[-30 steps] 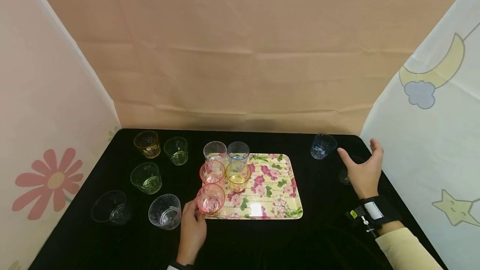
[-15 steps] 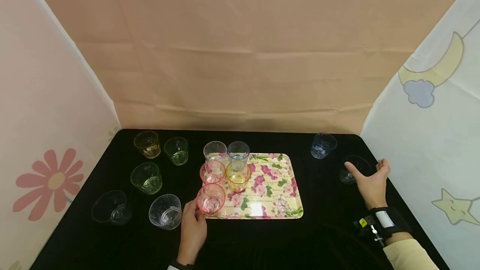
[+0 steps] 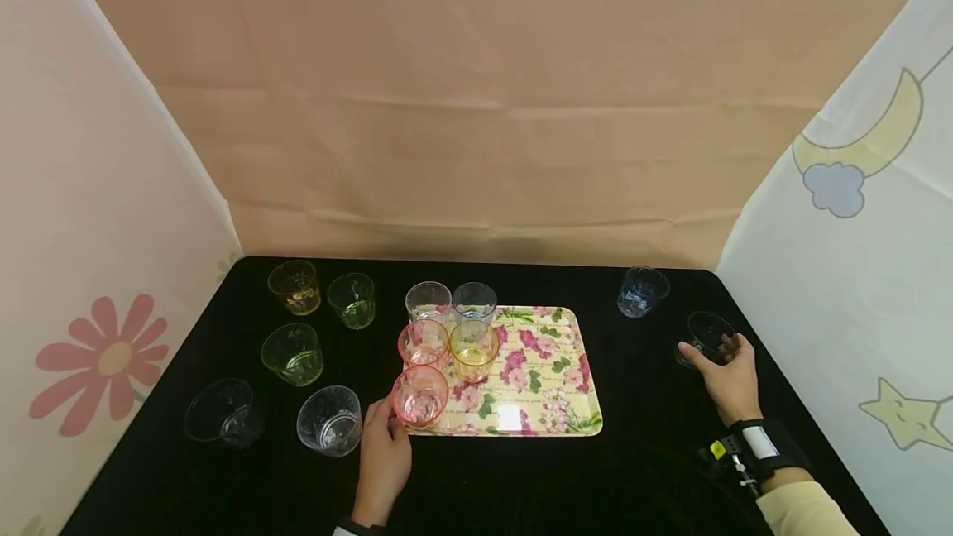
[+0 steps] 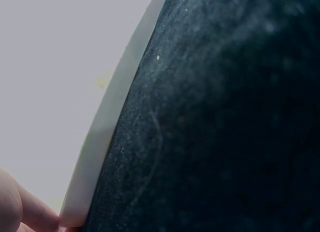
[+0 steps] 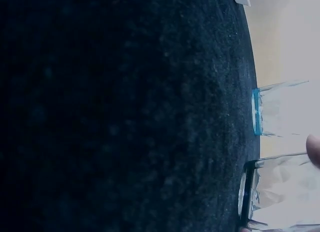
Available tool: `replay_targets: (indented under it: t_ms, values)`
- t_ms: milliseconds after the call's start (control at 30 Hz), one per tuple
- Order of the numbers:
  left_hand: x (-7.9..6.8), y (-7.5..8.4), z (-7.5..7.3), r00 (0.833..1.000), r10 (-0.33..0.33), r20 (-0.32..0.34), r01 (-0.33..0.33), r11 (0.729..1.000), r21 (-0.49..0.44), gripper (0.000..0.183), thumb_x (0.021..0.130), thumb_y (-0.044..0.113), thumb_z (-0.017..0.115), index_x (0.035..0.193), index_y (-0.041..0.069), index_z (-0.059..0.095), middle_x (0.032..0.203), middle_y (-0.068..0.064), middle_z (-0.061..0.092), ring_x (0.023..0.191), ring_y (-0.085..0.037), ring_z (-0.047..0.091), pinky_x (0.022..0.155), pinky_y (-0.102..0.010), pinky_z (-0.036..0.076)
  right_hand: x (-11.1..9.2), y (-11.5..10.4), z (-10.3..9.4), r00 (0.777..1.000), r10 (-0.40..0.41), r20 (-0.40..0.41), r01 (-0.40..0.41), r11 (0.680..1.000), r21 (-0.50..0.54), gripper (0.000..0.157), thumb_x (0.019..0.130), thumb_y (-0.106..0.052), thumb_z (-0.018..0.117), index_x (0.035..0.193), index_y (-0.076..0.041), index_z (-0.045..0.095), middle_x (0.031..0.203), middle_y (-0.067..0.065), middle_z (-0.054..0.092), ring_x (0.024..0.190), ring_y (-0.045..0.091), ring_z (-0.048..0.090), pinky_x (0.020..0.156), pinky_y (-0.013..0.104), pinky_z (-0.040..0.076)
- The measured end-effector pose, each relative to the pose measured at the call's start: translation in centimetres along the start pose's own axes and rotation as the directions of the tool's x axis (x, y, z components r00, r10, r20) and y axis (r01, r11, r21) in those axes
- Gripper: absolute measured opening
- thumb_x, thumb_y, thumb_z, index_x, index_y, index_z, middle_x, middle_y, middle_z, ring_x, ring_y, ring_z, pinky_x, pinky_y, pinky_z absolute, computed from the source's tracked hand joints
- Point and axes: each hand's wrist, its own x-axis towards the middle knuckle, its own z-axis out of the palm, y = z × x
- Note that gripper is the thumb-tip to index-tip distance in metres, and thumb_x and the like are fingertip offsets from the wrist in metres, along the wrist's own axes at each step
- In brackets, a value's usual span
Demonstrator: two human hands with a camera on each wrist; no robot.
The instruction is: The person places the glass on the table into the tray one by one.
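Observation:
At the right of the table in the head view, my right hand (image 3: 732, 380) has its thumb and fingers around a clear drinking glass (image 3: 709, 327). In the right wrist view that glass (image 5: 280, 192) stands with its dark-looking base on the cloth, a fingertip near the base and another digit by its side. My left hand (image 3: 384, 457) holds the near left corner of a floral tray (image 3: 547, 387), beside a pink glass (image 3: 419, 396). The left wrist view shows fingers (image 4: 37, 212) at the tray's pale edge. Behind are another pink glass (image 3: 423, 343), a yellow glass (image 3: 474, 351), a clear glass (image 3: 428, 298) and a bluish glass (image 3: 474, 299).
A blue glass (image 3: 640, 294) stands behind my right hand. At the left are an amber glass (image 3: 296, 288), two green glasses (image 3: 292, 356), and two clear glasses (image 3: 330, 423). Walls of cloth or paper (image 3: 476, 147) enclose the black table at the back and sides.
My right hand has come down from above the right-hand clear glass, and its thumb and fingers have drawn in around it. The left hand, tray and other glasses stay put.

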Motion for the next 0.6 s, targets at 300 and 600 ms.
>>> replay_targets:
  t_ms: [300, 600]
  values:
    - [-0.05, 0.17, -0.02, 0.999, 0.028, -0.022, -0.028, 1.000, -0.007, 0.040, 0.086, -0.011, 0.046, 0.124, -0.015, 0.053, 0.117, -0.025, 0.054, 0.114, -0.039, 0.048, 0.097, -0.054, 0.039, -0.08, 0.05, 0.27, 0.999, -0.027, -0.022, 0.026, 0.999, -0.021, 0.090, 0.088, -0.036, 0.063, 0.149, 0.008, 0.013, 0.147, 0.034, 0.027, 0.131, 0.046, 0.029, 0.107, 0.057, 0.027]
    - [-0.02, -0.05, 0.05, 0.999, 0.033, -0.028, -0.033, 0.999, -0.002, 0.039, 0.086, -0.010, 0.046, 0.124, -0.015, 0.054, 0.117, -0.025, 0.054, 0.114, -0.039, 0.048, 0.097, -0.054, 0.039, -0.10, -0.02, 0.22, 1.000, -0.011, -0.018, 0.010, 0.999, -0.043, 0.088, 0.088, -0.037, 0.062, 0.148, 0.007, 0.015, 0.143, 0.034, 0.031, 0.128, 0.046, 0.032, 0.103, 0.058, 0.031]
